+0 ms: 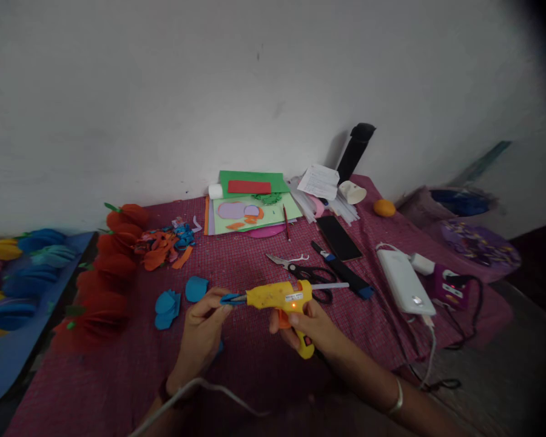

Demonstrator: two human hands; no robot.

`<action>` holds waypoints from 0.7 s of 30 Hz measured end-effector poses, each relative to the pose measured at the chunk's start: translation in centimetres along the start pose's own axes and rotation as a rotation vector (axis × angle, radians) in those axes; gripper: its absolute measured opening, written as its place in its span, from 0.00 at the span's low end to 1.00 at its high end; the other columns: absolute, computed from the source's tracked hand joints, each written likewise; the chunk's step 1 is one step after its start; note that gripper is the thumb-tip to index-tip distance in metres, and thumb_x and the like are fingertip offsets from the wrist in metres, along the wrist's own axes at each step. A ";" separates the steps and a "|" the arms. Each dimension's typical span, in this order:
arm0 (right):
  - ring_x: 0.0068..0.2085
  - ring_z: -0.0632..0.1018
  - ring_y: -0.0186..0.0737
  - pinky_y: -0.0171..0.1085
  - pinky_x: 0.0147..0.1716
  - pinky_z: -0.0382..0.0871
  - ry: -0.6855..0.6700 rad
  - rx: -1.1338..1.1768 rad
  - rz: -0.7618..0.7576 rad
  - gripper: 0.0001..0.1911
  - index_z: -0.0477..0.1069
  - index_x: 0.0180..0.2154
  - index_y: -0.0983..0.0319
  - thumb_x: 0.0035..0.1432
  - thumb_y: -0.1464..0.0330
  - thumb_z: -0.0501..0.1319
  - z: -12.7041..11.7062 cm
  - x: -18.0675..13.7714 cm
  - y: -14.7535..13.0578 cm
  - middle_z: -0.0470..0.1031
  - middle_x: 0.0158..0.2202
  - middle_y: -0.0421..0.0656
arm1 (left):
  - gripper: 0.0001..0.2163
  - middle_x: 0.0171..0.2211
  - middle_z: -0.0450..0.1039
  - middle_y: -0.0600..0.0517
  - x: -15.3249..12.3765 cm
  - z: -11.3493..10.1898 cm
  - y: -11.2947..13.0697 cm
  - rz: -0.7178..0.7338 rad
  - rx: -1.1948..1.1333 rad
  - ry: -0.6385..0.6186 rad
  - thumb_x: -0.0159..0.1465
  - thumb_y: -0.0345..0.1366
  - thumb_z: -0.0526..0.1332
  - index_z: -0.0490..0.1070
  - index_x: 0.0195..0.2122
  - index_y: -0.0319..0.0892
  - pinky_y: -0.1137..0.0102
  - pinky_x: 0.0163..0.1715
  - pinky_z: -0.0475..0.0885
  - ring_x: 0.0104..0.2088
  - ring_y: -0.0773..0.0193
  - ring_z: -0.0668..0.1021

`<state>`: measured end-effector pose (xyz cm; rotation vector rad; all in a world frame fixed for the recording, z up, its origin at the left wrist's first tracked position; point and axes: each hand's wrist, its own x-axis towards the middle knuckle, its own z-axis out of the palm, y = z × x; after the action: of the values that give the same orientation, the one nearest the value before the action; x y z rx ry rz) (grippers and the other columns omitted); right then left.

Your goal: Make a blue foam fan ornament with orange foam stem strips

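Lower centre of frame: my right hand (307, 328) is closed around the grip of the yellow hot glue gun (277, 296), finger on the orange trigger, its small orange light lit. The nozzle points left. My left hand (200, 337) pinches a folded blue paper piece (231, 298) between thumb and fingertips, right at the nozzle tip. Both are held just above the pink checked surface (255, 370). More blue paper cutouts (167, 302) lie left of my left hand. Black-handled scissors (307, 273) lie just behind the gun. A white power bank (404, 282) sits at right.
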<state>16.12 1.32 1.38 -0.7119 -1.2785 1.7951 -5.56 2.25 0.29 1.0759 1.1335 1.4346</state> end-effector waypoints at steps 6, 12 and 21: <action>0.17 0.63 0.25 0.28 0.15 0.54 0.033 -0.023 -0.051 0.24 0.72 0.44 0.64 0.55 0.51 0.61 0.1 -0.3 0.5 0.73 0.26 0.41 | 0.04 0.25 0.71 0.54 0.0 0.7 0.2 -0.102 -0.119 0.056 0.49 0.32 0.69 0.75 0.21 0.41 0.72 0.29 0.67 0.27 0.68 0.70; 0.20 0.64 0.25 0.27 0.17 0.59 0.004 -0.039 -0.002 0.30 0.59 0.58 0.59 0.58 0.57 0.61 0.6 -0.7 0.3 0.74 0.36 0.44 | 0.04 0.25 0.71 0.55 -0.1 0.5 -0.2 -0.144 -0.178 0.064 0.48 0.31 0.70 0.75 0.22 0.42 0.70 0.33 0.70 0.29 0.67 0.72; 0.20 0.60 0.26 0.27 0.14 0.53 0.013 -0.050 -0.075 0.28 0.59 0.56 0.60 0.59 0.57 0.60 0.6 -0.7 0.6 0.69 0.30 0.40 | 0.04 0.25 0.71 0.55 0.0 0.8 -0.1 -0.117 -0.200 0.032 0.50 0.33 0.70 0.76 0.22 0.42 0.72 0.33 0.68 0.29 0.68 0.71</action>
<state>15.86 0.29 1.02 -0.6936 -1.3283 1.7004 -4.76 2.38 0.37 0.8364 1.0336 1.4431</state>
